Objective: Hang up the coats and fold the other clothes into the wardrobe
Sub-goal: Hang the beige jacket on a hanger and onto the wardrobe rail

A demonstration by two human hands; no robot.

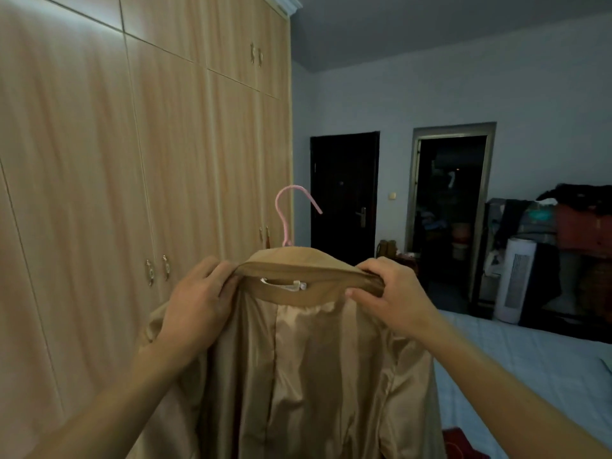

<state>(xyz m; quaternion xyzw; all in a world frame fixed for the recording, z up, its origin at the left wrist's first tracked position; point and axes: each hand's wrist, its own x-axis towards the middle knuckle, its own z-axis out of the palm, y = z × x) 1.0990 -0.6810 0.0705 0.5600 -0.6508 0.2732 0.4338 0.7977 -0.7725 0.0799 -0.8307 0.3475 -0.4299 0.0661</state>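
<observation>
A tan coat [304,369] with a shiny lining hangs in front of me, its inside facing me. A pink hanger [287,210] sits inside it, the hook sticking up above the collar. My left hand [198,299] grips the left end of the collar. My right hand [390,293] pinches the collar's right end. The light wooden wardrobe [149,160] fills the left side, all its doors closed.
A bed with a pale cover [530,366] lies to the right. Behind it stand a white heater [515,279] and piled bags and clothes [583,220]. Two dark doorways [344,193] are in the far wall.
</observation>
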